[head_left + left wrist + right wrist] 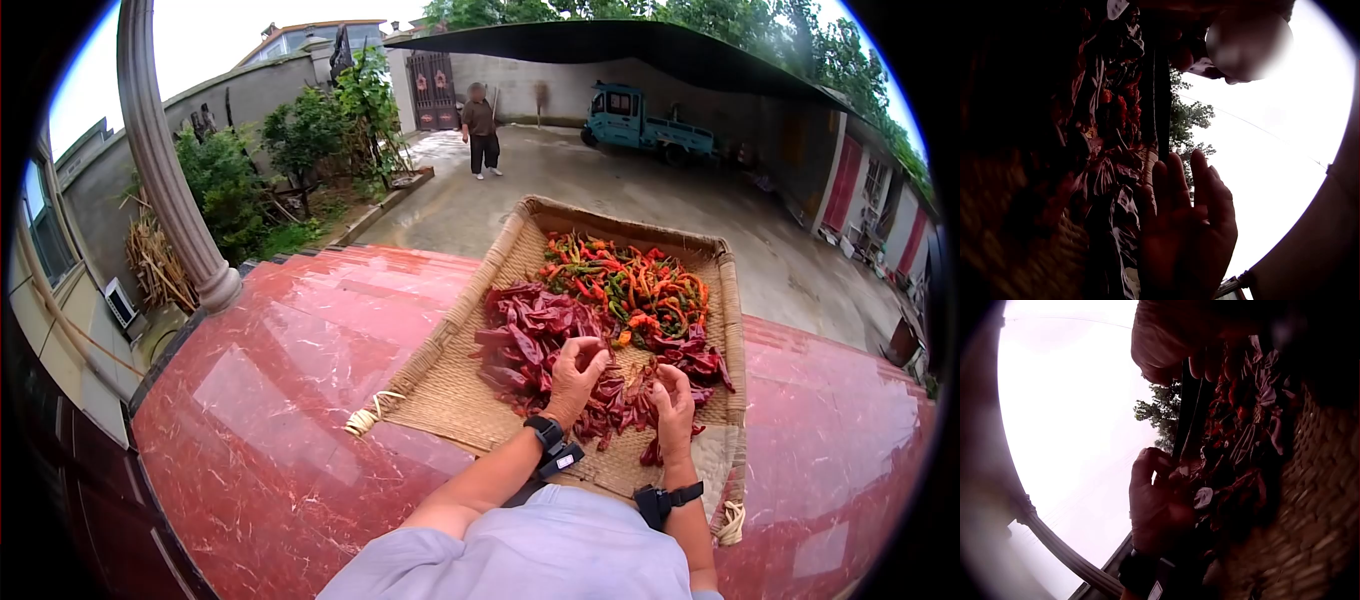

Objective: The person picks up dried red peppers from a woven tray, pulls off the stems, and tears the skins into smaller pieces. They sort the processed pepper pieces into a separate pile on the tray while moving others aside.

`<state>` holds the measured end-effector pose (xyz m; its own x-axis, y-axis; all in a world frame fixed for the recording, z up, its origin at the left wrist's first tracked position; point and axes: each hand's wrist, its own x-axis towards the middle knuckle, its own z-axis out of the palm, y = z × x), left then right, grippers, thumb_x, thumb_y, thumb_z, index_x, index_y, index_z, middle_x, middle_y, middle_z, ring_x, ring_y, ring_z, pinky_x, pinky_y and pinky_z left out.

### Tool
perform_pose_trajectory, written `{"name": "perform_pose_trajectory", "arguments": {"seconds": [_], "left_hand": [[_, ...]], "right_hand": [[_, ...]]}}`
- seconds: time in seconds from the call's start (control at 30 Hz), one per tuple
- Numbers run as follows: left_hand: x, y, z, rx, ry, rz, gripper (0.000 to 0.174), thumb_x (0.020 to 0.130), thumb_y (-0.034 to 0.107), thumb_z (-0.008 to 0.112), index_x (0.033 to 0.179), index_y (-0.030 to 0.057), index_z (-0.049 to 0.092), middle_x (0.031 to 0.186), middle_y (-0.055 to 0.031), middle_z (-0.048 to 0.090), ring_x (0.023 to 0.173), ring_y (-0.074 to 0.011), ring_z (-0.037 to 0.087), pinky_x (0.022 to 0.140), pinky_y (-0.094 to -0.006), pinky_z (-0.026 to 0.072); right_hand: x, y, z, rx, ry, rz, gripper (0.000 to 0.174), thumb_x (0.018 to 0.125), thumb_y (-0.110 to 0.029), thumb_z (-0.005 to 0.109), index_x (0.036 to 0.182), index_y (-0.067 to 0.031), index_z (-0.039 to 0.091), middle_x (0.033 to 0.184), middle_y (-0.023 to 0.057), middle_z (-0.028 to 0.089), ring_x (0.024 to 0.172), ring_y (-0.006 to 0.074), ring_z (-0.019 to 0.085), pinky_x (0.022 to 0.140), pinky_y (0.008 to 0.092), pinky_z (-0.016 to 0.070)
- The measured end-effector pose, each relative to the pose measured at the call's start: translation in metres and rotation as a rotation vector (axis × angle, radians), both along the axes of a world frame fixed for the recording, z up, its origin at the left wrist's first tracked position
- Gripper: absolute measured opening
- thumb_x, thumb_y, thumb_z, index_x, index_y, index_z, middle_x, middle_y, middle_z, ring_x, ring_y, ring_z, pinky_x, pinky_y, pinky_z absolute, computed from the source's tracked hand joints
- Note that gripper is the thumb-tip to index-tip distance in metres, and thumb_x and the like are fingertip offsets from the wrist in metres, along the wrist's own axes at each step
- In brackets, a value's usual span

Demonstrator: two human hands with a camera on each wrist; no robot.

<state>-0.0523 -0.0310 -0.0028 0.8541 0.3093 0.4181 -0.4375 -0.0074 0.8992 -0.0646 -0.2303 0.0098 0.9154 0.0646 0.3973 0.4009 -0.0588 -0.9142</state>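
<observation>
Across the person's front lies a woven tray (pixel 450 385) with dried dark red chili peppers (pixel 530 330) over its middle. Behind them is a heap of orange, red and green chili peppers (pixel 672 292). The left hand (pixel 577 382) is over the dark red ones, fingers bent with the tips close together; I cannot tell whether a pepper is between them. To its right, the right hand (pixel 675 408) hovers over the near peppers. In the left wrist view that right hand (pixel 1190 234) shows an uncurled palm and parted fingers, with nothing held. Both wrist views are dark.
The tray's near edge meets the person's shirt (pixel 530 550). Red polished stone paving (pixel 290 400) surrounds it, with steps down to a concrete yard (pixel 560 165). A column (pixel 170 150) stands at left. Farther off are a person (pixel 480 128) and a blue three-wheeled truck (pixel 640 125).
</observation>
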Motion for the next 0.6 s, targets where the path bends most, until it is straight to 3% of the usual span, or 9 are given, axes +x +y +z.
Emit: {"name": "perform_pose_trajectory", "arguments": {"seconds": [0.1, 0.17, 0.23, 0.33, 0.43, 0.47, 0.5, 0.6], "left_hand": [[0.012, 0.009, -0.007, 0.059, -0.175, 0.458, 0.042, 0.097, 0.028, 0.067, 0.129, 0.0061, 0.052, 0.121, -0.0092, 0.049, 0.093, -0.0148, 0.054, 0.078, -0.0285, 0.0494], [0.000, 0.016, 0.010, 0.083, -0.065, 0.517, 0.064, 0.098, 0.032, 0.065, 0.150, 0.0125, 0.033, 0.136, -0.0130, 0.035, 0.080, -0.0151, 0.050, 0.072, -0.0307, 0.0505], [-0.003, 0.016, 0.017, 0.099, -0.143, 0.567, 0.067, 0.097, 0.027, 0.065, 0.153, 0.0144, 0.030, 0.146, -0.0146, 0.026, 0.082, -0.0141, 0.051, 0.072, -0.0296, 0.0508], [-0.003, 0.008, 0.019, 0.171, -0.208, 0.551, 0.062, 0.095, 0.019, 0.066, 0.149, 0.0133, 0.038, 0.146, -0.0148, 0.033, 0.087, -0.0168, 0.055, 0.077, -0.0319, 0.0518], [-0.009, 0.009, 0.024, 0.755, -0.315, 0.645, 0.048, 0.091, 0.011, 0.066, 0.137, 0.0109, 0.053, 0.134, -0.0128, 0.050, 0.094, -0.0216, 0.060, 0.083, -0.0347, 0.0515], [-0.007, 0.004, 0.020, 0.608, -0.287, 0.366, 0.033, 0.088, 0.009, 0.067, 0.120, 0.0085, 0.063, 0.113, -0.0096, 0.063, 0.098, -0.0268, 0.061, 0.088, -0.0386, 0.0497], [-0.010, -0.005, 0.020, 0.354, 0.000, -0.023, 0.026, 0.088, 0.012, 0.067, 0.113, 0.0068, 0.065, 0.103, -0.0078, 0.066, 0.098, -0.0272, 0.061, 0.090, -0.0396, 0.0484], [-0.015, -0.021, 0.019, 0.687, -0.108, -0.353, 0.028, 0.083, 0.015, 0.071, 0.109, 0.0068, 0.066, 0.097, -0.0095, 0.065, 0.093, -0.0285, 0.060, 0.084, -0.0412, 0.0492]], "right_hand": [[-0.003, 0.000, 0.005, 0.133, 0.070, 0.013, 0.033, 0.098, -0.017, 0.059, 0.128, -0.0050, 0.054, 0.114, 0.0049, 0.058, 0.096, 0.0127, 0.058, 0.084, 0.0288, 0.0511], [-0.004, 0.001, 0.006, 0.148, 0.064, 0.011, 0.033, 0.098, -0.017, 0.059, 0.128, -0.0053, 0.054, 0.114, 0.0050, 0.058, 0.093, 0.0119, 0.058, 0.081, 0.0281, 0.0521], [-0.005, 0.001, 0.008, 0.138, 0.065, 0.008, 0.033, 0.098, -0.018, 0.059, 0.128, -0.0055, 0.054, 0.114, 0.0048, 0.058, 0.089, 0.0118, 0.059, 0.078, 0.0274, 0.0525], [-0.002, 0.002, 0.004, 0.148, 0.041, -0.004, 0.032, 0.099, -0.020, 0.058, 0.127, -0.0060, 0.054, 0.113, 0.0046, 0.058, 0.085, 0.0115, 0.060, 0.074, 0.0260, 0.0524], [-0.003, 0.000, 0.004, 0.158, 0.024, -0.033, 0.032, 0.100, -0.022, 0.057, 0.127, -0.0065, 0.054, 0.113, 0.0047, 0.059, 0.083, 0.0109, 0.061, 0.071, 0.0250, 0.0515], [-0.003, -0.001, 0.004, 0.162, 0.020, -0.045, 0.032, 0.100, -0.023, 0.056, 0.127, -0.0067, 0.054, 0.112, 0.0048, 0.059, 0.082, 0.0107, 0.061, 0.071, 0.0247, 0.0512], [-0.004, -0.001, 0.005, 0.184, -0.001, -0.071, 0.032, 0.100, -0.023, 0.056, 0.128, -0.0066, 0.053, 0.113, 0.0050, 0.059, 0.082, 0.0104, 0.060, 0.071, 0.0245, 0.0508], [-0.001, -0.004, 0.002, 0.257, -0.079, -0.150, 0.034, 0.102, -0.024, 0.054, 0.129, -0.0048, 0.051, 0.114, 0.0059, 0.059, 0.080, 0.0094, 0.059, 0.070, 0.0239, 0.0493]]}}
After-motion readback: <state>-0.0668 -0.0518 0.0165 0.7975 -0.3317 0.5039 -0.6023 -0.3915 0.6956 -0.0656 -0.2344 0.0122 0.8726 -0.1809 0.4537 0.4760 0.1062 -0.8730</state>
